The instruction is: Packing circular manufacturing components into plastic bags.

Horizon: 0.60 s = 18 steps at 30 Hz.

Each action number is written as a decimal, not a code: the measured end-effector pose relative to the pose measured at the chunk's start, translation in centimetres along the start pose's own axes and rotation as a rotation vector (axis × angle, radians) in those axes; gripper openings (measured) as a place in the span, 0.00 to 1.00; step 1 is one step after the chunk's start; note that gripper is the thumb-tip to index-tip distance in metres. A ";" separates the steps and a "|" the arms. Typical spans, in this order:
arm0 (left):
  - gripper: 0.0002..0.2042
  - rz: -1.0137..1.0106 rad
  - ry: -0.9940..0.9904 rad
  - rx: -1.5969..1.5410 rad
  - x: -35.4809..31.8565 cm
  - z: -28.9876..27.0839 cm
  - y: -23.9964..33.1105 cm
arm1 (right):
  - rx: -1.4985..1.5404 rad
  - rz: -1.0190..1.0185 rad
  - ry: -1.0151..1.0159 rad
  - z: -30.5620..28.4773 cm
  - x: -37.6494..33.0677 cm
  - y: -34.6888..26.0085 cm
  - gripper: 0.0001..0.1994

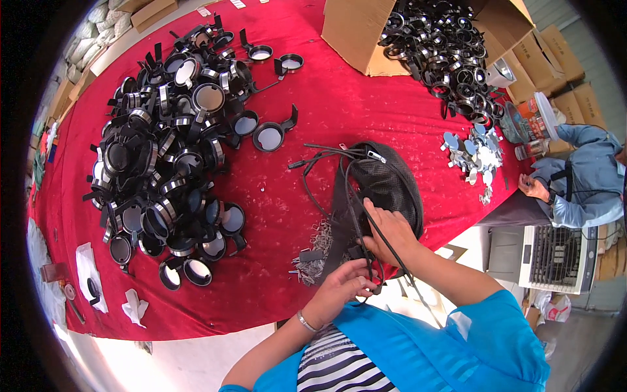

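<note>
At the table's near edge lies a black mesh bag [392,173] with a zip on its top. Black cables [349,189] trail over it and run down to my lap. My left hand [343,287], with a bracelet at the wrist, has its fingers closed round a black cable in front of the bag. My right hand [390,232] rests against the bag's near side, thumb and fingers bent about the cable and strap there; its exact grip is partly hidden. A black strap [338,228] hangs from the bag beside a heap of small metal pins [317,255].
A large pile of round black-and-silver rings with handles [163,150] covers the left of the red cloth [274,215]. A cardboard box [356,36] spills similar rings at the far right. Small grey discs [480,153] lie near a seated co-worker [581,173]. A heater-like unit [558,258] stands beyond.
</note>
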<state>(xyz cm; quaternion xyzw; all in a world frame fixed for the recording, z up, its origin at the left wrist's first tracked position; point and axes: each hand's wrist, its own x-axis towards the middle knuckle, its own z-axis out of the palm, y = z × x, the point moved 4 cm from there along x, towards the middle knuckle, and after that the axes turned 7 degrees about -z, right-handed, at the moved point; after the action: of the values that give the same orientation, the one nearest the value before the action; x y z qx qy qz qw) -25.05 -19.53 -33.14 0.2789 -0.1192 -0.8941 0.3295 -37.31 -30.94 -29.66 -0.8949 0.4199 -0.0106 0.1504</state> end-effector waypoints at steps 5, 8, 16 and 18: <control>0.19 -0.016 0.051 0.023 -0.1 -0.3 0.3 | 0.169 -0.042 -0.085 0.2 2.6 2.7 0.15; 0.19 -0.010 0.041 0.030 0.2 -0.3 0.3 | 0.217 -0.016 -0.047 -0.9 3.3 3.2 0.10; 0.19 -0.012 0.048 0.025 -0.2 -0.8 0.5 | 0.090 0.064 -0.190 1.0 -1.0 2.0 0.09; 0.19 -0.012 0.028 0.001 0.0 -0.9 0.4 | 0.098 0.062 -0.204 1.3 -0.7 2.8 0.08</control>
<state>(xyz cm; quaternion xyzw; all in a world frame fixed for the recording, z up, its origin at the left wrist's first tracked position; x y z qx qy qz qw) -24.30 -19.83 -33.77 0.2923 -0.1131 -0.8920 0.3256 -39.67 -31.72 -31.58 -0.8695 0.4289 0.0644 0.2363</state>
